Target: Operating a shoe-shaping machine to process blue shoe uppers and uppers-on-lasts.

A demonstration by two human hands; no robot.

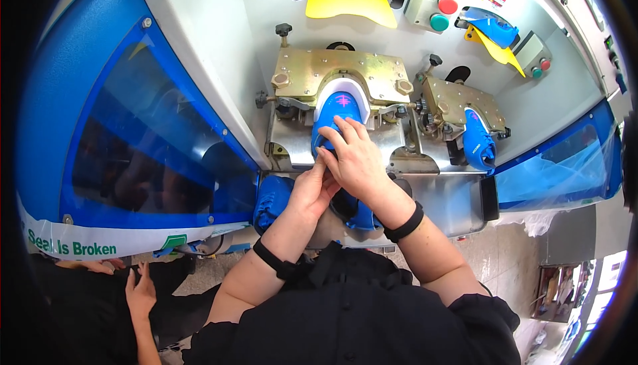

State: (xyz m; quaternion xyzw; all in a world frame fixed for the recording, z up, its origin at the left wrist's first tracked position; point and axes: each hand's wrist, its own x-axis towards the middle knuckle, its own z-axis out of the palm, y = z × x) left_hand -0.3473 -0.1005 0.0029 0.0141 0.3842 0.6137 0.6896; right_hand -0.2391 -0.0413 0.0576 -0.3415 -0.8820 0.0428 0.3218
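A blue shoe (339, 104) with a pink mark on its toe sits toe-first in the white curved pad (361, 91) of a brass-coloured clamp (339, 64). My right hand (359, 153) lies across the shoe's upper, its fingers over the near part and its thumb bent inward, gripping it. Just below and to the left, my left hand (311, 191) is closed close against the right one at the shoe's near end. What its fingers hold is hidden.
A second clamp (458, 107) at right holds another blue shoe (477, 142). More blue shoes (272, 202) sit near my forearms. Red (447, 5) and green (439, 22) buttons are on the back wall. A blue windowed panel (153, 145) borders the left; a person's hand (141, 292) shows at lower left.
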